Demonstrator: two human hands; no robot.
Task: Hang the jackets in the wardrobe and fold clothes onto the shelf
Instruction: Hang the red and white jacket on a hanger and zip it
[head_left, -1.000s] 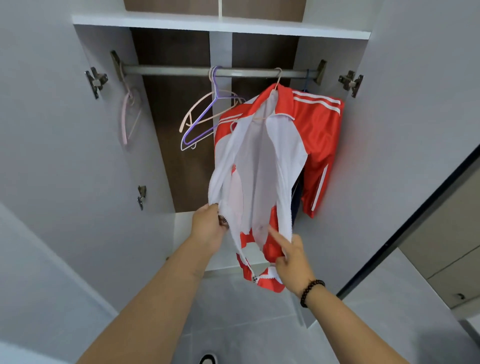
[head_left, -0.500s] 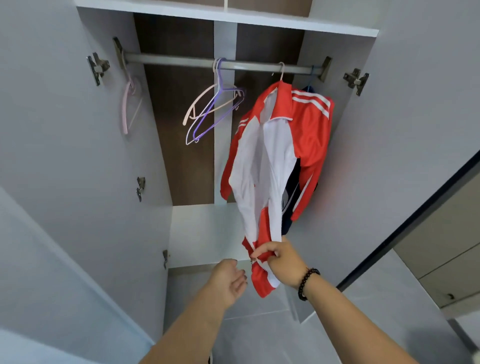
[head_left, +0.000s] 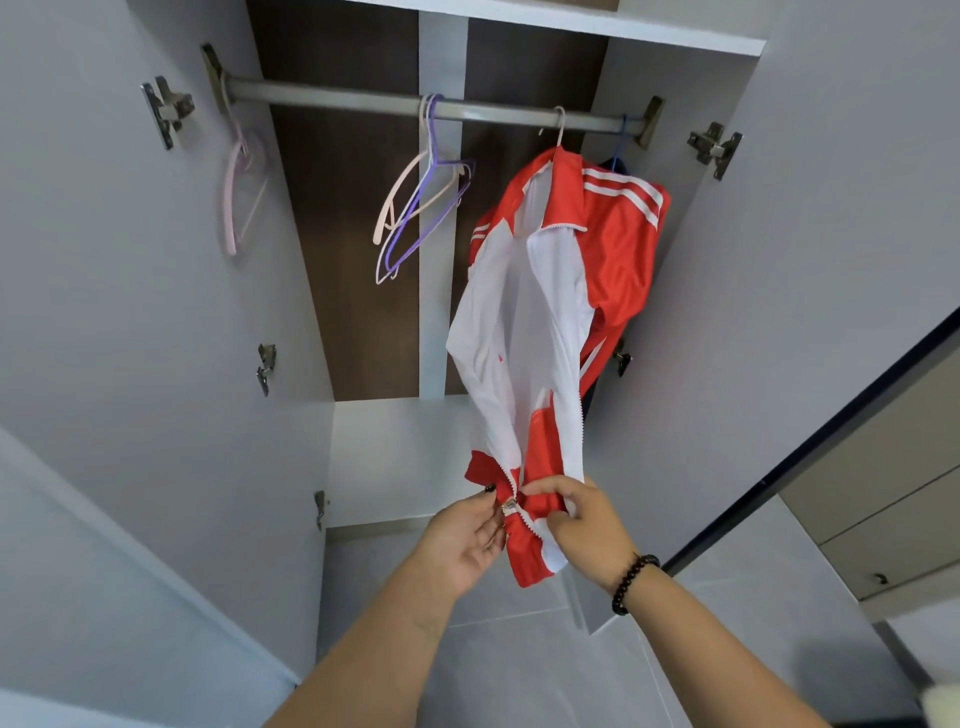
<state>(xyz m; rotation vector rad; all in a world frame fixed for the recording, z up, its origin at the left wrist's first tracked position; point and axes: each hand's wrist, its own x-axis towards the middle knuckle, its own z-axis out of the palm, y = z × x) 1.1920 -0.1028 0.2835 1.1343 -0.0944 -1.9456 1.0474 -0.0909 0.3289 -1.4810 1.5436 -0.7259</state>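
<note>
A red and white jacket (head_left: 618, 260) hangs open on a hanger from the wardrobe rail (head_left: 332, 100), toward the right end. Its white lining faces me. Both hands meet at the jacket's bottom hem. My left hand (head_left: 462, 540) pinches the metal zipper slider at the left front edge. My right hand (head_left: 582, 525) grips the other front edge, fingers curled round the red hem. A dark garment hangs behind the jacket on a blue hanger (head_left: 618, 150), mostly hidden.
Empty purple and pale hangers (head_left: 421, 208) hang mid-rail; a pink hanger (head_left: 236, 197) hangs at the left end. A white shelf (head_left: 400, 452) lies below the rail. Both wardrobe doors (head_left: 130, 338) stand open beside me. Grey tiled floor lies below.
My left hand rose from below the hem and took the zipper slider. My right hand stayed at the hem, bunching it. The view tilted slightly upward.
</note>
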